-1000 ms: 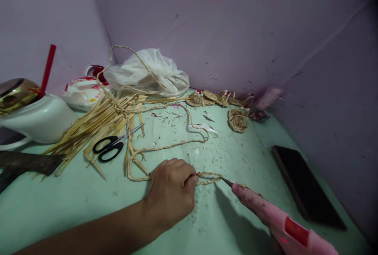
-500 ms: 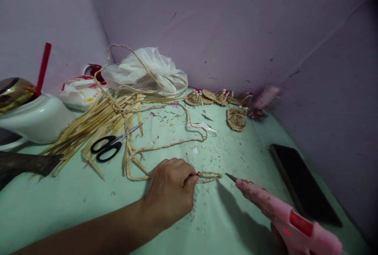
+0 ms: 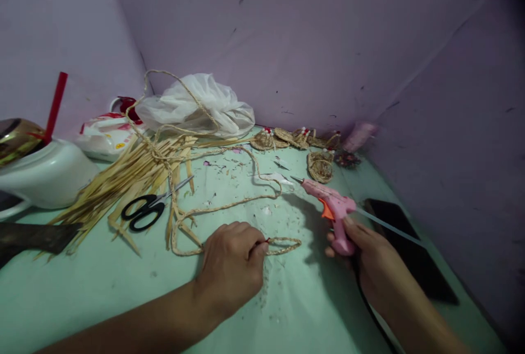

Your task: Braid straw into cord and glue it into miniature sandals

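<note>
My left hand (image 3: 233, 258) is closed on a braided straw cord (image 3: 283, 243), low over the table. A small loop of the cord sticks out to the right of the fingers, with a bit of red at the pinch. From the other side of the hand the cord runs back across the table in wide bends. My right hand (image 3: 363, 239) grips a pink glue gun (image 3: 334, 206) by its handle. The gun's metal tip points up and left, apart from the cord. A clear glue stick (image 3: 389, 225) juts from its rear, and a black cable hangs below.
Black-handled scissors (image 3: 143, 212) lie beside a bundle of dry straw strips (image 3: 123, 173). A white pitcher (image 3: 53, 173) stands at left. A white plastic bag (image 3: 205, 105) and small woven pieces (image 3: 320, 166) sit along the wall. At right lies a dark phone-like slab (image 3: 426, 266).
My right hand has moved the glue gun up and away from the cord loop, so the whole gun now shows. My left hand keeps its hold on the cord. The view has shifted slightly.
</note>
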Available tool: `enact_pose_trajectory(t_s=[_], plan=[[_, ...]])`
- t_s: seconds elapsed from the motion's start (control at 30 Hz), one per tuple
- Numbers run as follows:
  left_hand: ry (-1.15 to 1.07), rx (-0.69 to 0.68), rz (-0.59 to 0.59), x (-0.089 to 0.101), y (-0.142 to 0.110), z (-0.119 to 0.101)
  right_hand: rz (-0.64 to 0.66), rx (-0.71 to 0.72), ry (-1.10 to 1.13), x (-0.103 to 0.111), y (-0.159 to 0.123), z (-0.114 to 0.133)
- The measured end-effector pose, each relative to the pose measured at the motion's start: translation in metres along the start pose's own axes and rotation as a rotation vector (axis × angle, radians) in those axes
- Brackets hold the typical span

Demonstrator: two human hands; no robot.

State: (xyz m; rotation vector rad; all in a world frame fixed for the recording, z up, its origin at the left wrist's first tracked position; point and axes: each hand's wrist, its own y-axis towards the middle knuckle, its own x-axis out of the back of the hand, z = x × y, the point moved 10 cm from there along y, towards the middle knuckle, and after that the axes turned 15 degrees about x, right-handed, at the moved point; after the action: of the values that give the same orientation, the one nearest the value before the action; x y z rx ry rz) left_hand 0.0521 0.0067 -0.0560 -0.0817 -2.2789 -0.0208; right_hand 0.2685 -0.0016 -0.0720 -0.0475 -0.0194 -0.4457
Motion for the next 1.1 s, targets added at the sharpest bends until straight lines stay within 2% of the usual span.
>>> enact_pose_trajectory(t_s=[0.1,0.23,0.33,0.47,0.6,0.7,0.83,0.87,0.93,1.0,1.03,1.1], plan=[[0.000,-0.006,0.002,0.000,0.000,0.000,-0.028,-0.166,0.163,-0.016,0.003,-0.018],[0.001,-0.008,0.005,0.000,-0.001,0.000,0.017,-0.166,0.237,-0.036,0.008,-0.021],[-0.002,-0.014,0.004,0.000,0.000,-0.001,0.111,-0.085,0.205,-0.053,0.021,-0.016],[0.005,-0.010,-0.001,-0.001,0.000,0.000,0.202,0.063,0.028,-0.067,0.046,-0.009],[0.000,-0.006,0.005,0.000,0.000,0.000,0.210,0.134,-0.121,-0.069,0.069,-0.007],[-0.002,-0.004,0.008,0.001,0.000,0.000,0.199,0.219,-0.268,-0.062,0.074,0.003],[-0.012,-0.007,0.008,0.000,0.001,0.001,0.172,0.382,-0.382,-0.042,0.053,0.026],[-0.016,-0.010,0.009,0.000,0.001,0.001,0.234,0.472,-0.411,-0.042,0.042,0.034],[-0.016,-0.007,0.010,-0.001,0.001,0.002,0.524,0.612,-0.449,-0.056,0.010,0.038],[-0.008,0.000,0.009,-0.002,0.001,0.003,0.715,0.762,-0.527,-0.060,-0.020,0.038],[-0.002,0.004,0.008,-0.002,0.001,0.003,0.771,0.816,-0.578,-0.060,-0.031,0.034],[0.005,0.000,0.003,-0.002,0.001,0.004,0.791,0.873,-0.644,-0.057,-0.039,0.029]])
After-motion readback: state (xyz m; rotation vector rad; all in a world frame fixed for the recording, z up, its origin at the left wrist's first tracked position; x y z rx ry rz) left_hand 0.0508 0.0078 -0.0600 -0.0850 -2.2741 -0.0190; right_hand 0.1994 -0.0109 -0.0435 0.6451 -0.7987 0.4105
